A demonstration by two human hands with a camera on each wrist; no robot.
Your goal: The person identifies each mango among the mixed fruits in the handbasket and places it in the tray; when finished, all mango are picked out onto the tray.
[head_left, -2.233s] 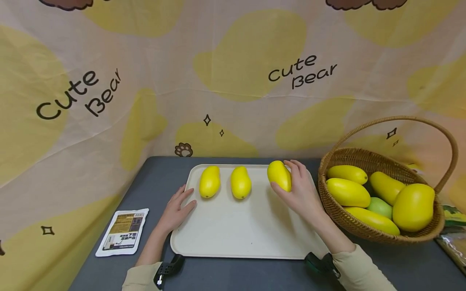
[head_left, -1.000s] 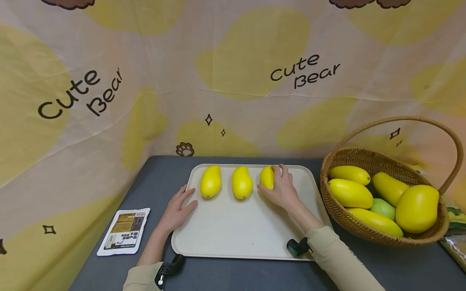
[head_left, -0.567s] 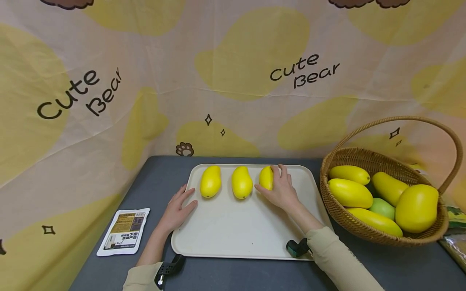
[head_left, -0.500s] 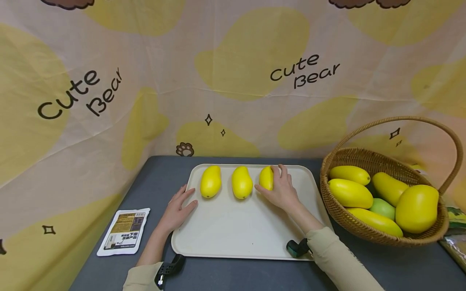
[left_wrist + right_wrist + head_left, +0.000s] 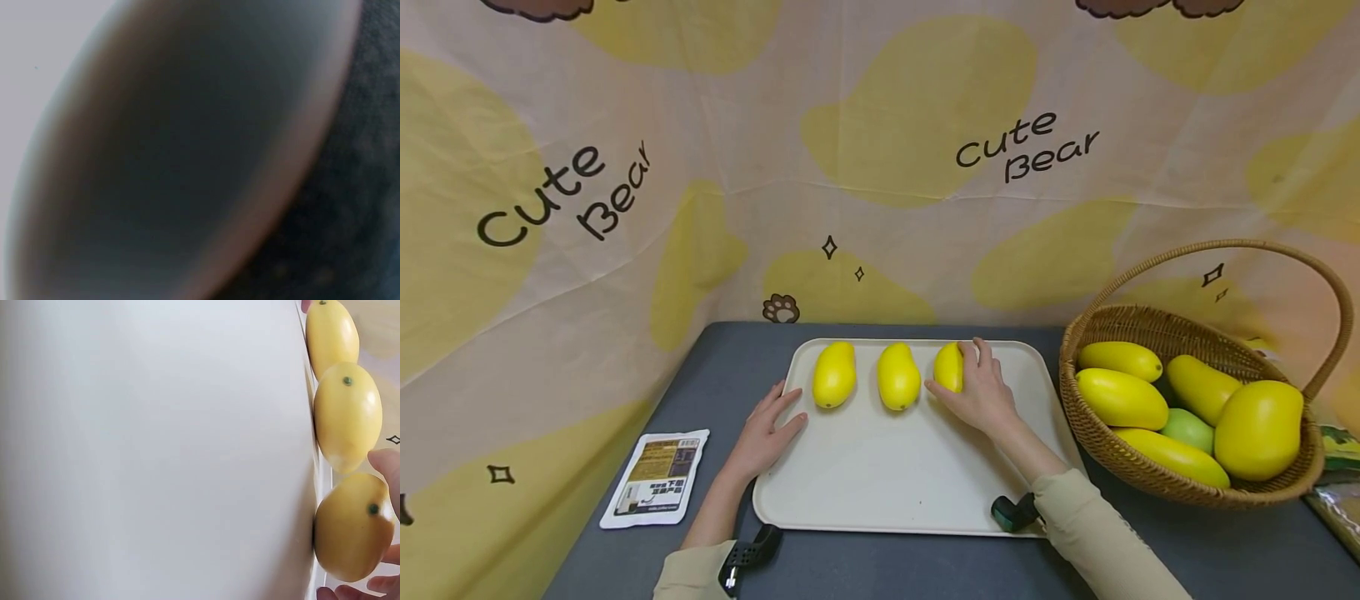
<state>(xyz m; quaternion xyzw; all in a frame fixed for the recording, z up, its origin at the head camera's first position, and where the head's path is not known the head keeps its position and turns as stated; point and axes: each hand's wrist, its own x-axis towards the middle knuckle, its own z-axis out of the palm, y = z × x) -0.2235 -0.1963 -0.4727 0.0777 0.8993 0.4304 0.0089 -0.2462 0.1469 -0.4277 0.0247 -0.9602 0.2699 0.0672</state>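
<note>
Three yellow mangoes are in a row along the far side of a cream tray. The left mango and middle mango lie untouched. My right hand holds the right mango, with the thumb on its near side and the fingers over its right side, which they partly hide. In the right wrist view this mango sits low on the tray between thumb and fingers. My left hand rests on the tray's left edge with fingers spread. The left wrist view is mostly blurred.
A wicker basket with a tall handle stands right of the tray, holding several yellow fruits and a green one. A white printed pouch lies left on the grey table. A printed cloth hangs behind.
Since the earliest frame, my right hand has carried its mango leftward and down onto the tray, beside the middle one. Over the last half second nothing visibly moves. My left hand has stayed put.
</note>
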